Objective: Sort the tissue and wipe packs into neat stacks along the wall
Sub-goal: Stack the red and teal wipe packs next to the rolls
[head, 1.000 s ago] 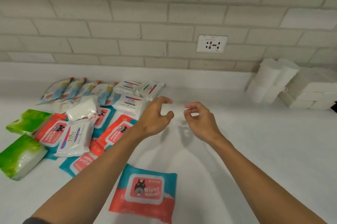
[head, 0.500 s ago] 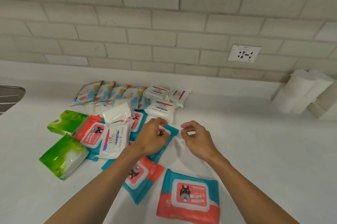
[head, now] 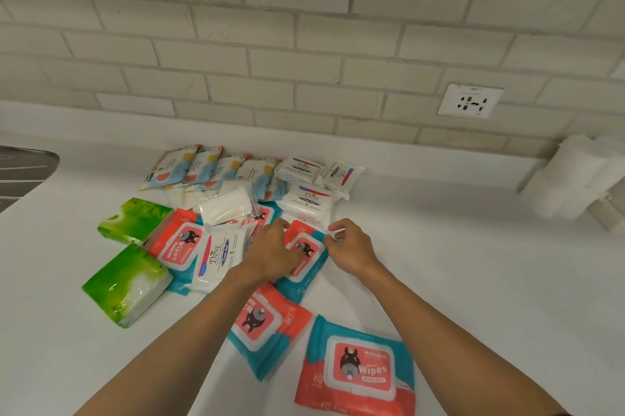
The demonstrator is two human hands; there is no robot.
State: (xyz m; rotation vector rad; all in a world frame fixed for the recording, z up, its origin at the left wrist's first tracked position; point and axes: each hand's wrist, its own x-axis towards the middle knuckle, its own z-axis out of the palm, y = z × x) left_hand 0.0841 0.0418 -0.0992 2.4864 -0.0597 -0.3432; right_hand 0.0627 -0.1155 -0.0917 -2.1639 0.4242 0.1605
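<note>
Here your left hand (head: 274, 255) lies flat, fingers spread, on a teal-and-coral wipes pack (head: 304, 255) in the middle of the pile, pressing rather than gripping. Your right hand (head: 351, 246) pinches that pack's right edge between thumb and curled fingers. The nearest pack (head: 358, 371) reads "Meikubao", "Wipes" and "80". At least five such wipes packs show on the counter (head: 473, 263), some partly buried. Three white packs read "Dove", the left one (head: 220, 255) also "Fresh Red". Two green tissue packs (head: 126, 283) lie at the left. Several blue-patterned sachets (head: 189, 166) lean by the brick wall (head: 304, 60).
</note>
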